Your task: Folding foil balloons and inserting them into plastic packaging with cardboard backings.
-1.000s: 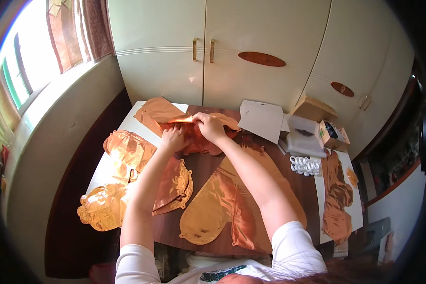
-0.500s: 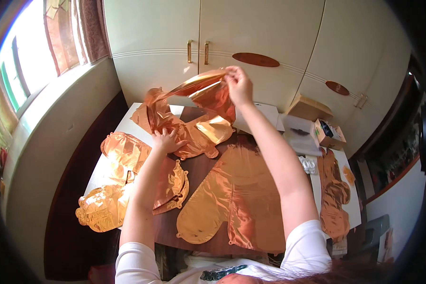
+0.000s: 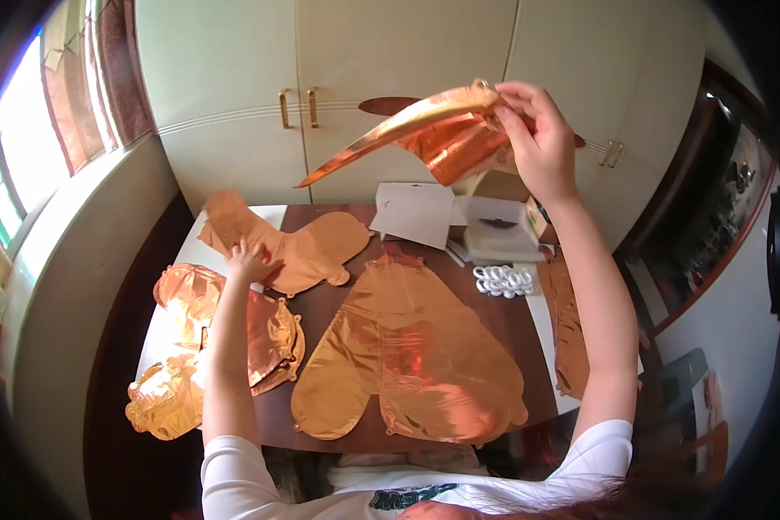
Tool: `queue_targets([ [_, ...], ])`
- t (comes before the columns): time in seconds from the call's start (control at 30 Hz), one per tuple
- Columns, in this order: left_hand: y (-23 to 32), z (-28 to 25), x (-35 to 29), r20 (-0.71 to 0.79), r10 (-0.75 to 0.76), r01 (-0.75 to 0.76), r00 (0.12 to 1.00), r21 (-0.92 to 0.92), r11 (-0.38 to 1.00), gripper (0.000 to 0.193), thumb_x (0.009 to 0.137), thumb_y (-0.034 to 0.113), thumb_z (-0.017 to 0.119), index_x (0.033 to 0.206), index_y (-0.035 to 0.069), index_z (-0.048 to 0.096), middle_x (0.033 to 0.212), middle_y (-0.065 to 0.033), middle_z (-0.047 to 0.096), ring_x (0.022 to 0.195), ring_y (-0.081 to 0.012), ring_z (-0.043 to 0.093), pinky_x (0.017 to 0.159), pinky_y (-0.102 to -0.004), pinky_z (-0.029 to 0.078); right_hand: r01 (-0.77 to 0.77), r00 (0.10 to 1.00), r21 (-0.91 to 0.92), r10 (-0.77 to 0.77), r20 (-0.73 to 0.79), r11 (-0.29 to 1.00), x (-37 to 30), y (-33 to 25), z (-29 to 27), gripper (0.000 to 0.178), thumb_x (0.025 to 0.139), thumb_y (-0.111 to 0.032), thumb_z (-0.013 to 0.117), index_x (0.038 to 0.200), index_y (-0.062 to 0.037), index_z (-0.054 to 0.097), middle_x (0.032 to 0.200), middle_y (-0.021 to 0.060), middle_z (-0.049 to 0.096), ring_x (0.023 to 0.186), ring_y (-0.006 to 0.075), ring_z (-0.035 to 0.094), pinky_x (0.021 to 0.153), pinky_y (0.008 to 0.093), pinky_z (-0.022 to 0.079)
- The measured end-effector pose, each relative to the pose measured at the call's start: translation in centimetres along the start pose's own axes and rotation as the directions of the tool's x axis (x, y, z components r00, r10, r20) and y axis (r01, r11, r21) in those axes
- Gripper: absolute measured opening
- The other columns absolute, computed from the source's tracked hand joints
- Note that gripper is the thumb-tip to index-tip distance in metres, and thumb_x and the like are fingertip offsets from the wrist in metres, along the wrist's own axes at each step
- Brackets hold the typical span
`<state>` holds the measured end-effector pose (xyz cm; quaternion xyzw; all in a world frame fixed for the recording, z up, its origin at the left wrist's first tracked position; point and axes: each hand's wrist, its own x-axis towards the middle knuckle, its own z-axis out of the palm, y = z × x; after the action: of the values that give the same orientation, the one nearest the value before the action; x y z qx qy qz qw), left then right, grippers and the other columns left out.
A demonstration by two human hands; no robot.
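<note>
Up in the air at the right, my right hand (image 3: 546, 143) pinches one end of a copper-coloured flat foil balloon (image 3: 455, 143). Its narrow side trails leftward in front of the cupboard. My left hand (image 3: 248, 262) rests with fingers spread on another flat foil balloon (image 3: 308, 247) at the far left of the table. Nearer to me, in the middle, lies a large uninflated foil balloon (image 3: 425, 347) with rounded lobes. Crumpled, shiny foil balloons (image 3: 182, 364) are heaped beside my left forearm.
The dark brown table (image 3: 347, 433) carries white sheets (image 3: 416, 212) at the back. White rings (image 3: 504, 280) lie right of centre, near a clear plastic tray (image 3: 503, 238). Another foil balloon (image 3: 568, 321) lies along the right edge. Behind stands a cream cupboard (image 3: 217, 87).
My right hand has lifted the foil balloon off the far-left one and carried it to the right. My left hand stays on the lower balloon. The view has shifted rightward.
</note>
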<state>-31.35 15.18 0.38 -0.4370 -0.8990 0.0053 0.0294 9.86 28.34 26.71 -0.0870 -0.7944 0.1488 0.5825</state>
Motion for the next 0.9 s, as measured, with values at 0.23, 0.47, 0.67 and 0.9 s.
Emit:
queue_targets([
  [0.23,2.7,-0.7,-3.3,0.053,0.133,-0.086,0.990,-0.525,0.847,0.062,0.088,0.058,0.048,0.107,0.001,0.062,0.113,-0.0154,0.061,0.102,-0.0288,0.059,0.083,-0.0420,0.048,0.569,0.816,-0.391,-0.436,0.380,0.724,-11.6,-6.3,-4.7,0.029,0.075,0.001,0.067,0.102,-0.0056,0.060,0.083,0.0031,0.065,0.068,0.0188,0.063,0.054,0.0323,0.049],
  [0.47,13.6,-4.0,-15.2,0.465,0.566,0.530,0.681,-0.846,0.057,0.065,0.093,0.049,0.045,0.138,0.004,0.030,0.108,-0.0240,0.059,0.093,-0.0294,0.064,0.080,-0.0381,0.053,0.655,0.650,-0.310,-0.304,0.696,0.689,-26.0,-9.4,-3.1,0.030,0.081,-0.018,0.057,0.109,-0.0092,0.059,0.100,0.0078,0.061,0.076,0.0178,0.059,0.054,0.0221,0.043],
  [0.67,16.3,-0.9,-17.4,0.361,0.478,0.319,0.801,-0.932,0.170,0.069,0.080,0.011,0.068,0.138,0.006,0.031,0.101,-0.0193,0.062,0.079,-0.0277,0.066,0.068,-0.0323,0.056,0.520,0.678,-0.317,-0.157,0.718,0.793,-31.8,-11.2,-0.3,0.029,0.077,-0.017,0.058,0.105,-0.0113,0.061,0.096,0.0011,0.061,0.074,0.0101,0.058,0.052,0.0201,0.042],
  [0.9,16.5,0.5,-16.7,0.064,0.457,-0.227,0.887,-0.802,0.553,0.067,0.076,0.007,0.065,0.136,0.006,0.036,0.082,-0.0119,0.064,0.069,-0.0163,0.063,0.059,-0.0296,0.051,0.019,0.591,-0.040,0.021,0.807,0.999,-31.5,-10.7,-0.9,0.032,0.082,-0.027,0.062,0.110,-0.0123,0.061,0.111,0.0038,0.062,0.090,0.0179,0.064,0.065,0.0300,0.053],
])
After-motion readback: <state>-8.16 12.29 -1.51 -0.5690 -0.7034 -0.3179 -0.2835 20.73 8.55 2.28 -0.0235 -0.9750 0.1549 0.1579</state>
